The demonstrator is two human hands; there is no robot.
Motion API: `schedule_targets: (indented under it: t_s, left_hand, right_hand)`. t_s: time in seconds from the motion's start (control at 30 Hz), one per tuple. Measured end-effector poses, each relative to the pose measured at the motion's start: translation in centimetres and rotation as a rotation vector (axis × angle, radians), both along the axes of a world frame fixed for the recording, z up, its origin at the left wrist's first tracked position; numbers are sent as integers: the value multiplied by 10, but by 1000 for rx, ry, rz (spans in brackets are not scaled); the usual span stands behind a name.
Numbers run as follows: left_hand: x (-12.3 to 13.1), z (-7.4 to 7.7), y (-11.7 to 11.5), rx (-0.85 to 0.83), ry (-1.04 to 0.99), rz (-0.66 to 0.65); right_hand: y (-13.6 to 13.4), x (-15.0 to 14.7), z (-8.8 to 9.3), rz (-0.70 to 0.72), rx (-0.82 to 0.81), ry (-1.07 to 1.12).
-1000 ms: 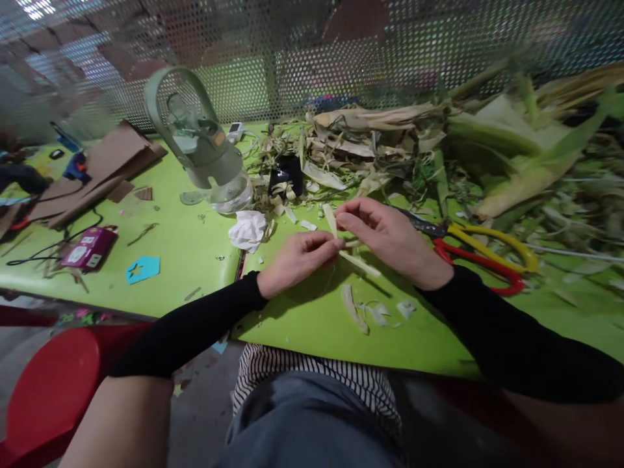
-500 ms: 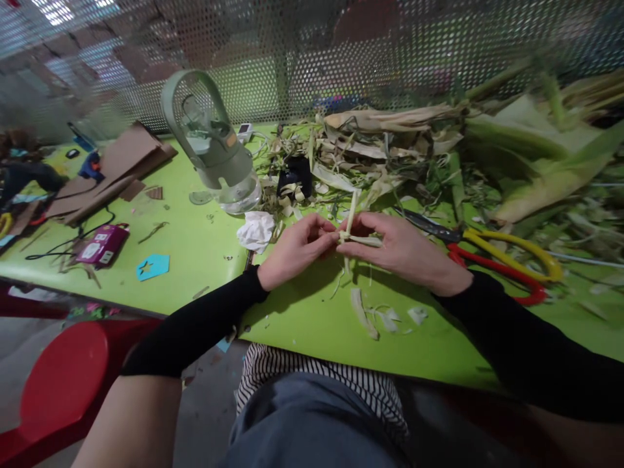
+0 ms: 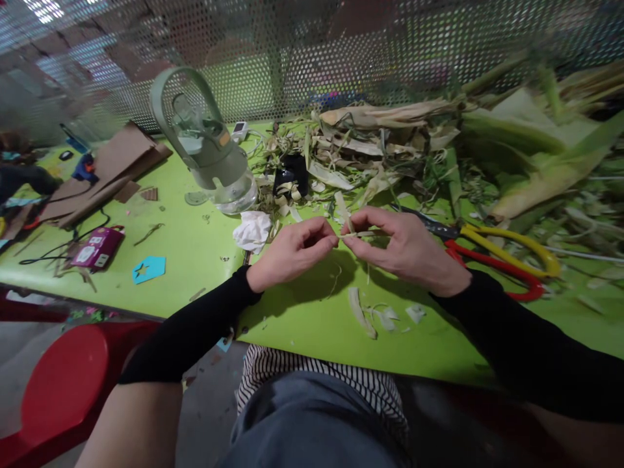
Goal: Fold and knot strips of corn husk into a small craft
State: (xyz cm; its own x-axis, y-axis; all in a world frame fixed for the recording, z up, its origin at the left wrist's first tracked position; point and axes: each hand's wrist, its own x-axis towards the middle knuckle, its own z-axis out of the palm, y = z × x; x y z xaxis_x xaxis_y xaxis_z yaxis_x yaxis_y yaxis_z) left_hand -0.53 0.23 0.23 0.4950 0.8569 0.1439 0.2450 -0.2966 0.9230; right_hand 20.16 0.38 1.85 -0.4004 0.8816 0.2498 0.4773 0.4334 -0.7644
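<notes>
Over the green table my right hand (image 3: 407, 250) pinches a small bundle of pale corn husk strips (image 3: 342, 207), crossed over one another. One strip sticks up between the hands, and another lies back under the right fingers. My left hand (image 3: 295, 252) is closed, its thumb and forefinger pinched on the end of a thin husk strand at the bundle's left side. The crossing point is partly covered by the right fingertips. Below the hands lie a loose husk strip (image 3: 359, 313) and small scraps. Large scissors (image 3: 511, 250) with red and yellow handles rest beside my right wrist.
A heap of corn husks (image 3: 390, 146) spreads along the mesh partition. Left of it stand a handled water bottle (image 3: 221, 166) and a crumpled tissue (image 3: 252, 231). Farther left are a purple box (image 3: 99, 249), a blue paper tag (image 3: 149, 269) and brown cardboard (image 3: 112, 162). A red stool (image 3: 65, 377) stands below.
My hands have drawn slightly apart, the left fingers shifting leftward from the crossing of the strips. The upright strip now leans left. The view has shifted a little.
</notes>
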Motion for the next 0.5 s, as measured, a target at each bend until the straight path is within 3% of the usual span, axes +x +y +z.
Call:
schedule_targets:
  t_s: [0.27,0.5]
  left_hand:
    - [-6,7,-3,43,50,5]
    - [-13,3,9,-41,35,-30]
  right_hand:
    - [-2,3,-5,11,6,69]
    - [3,6,-5,-68,-31,104]
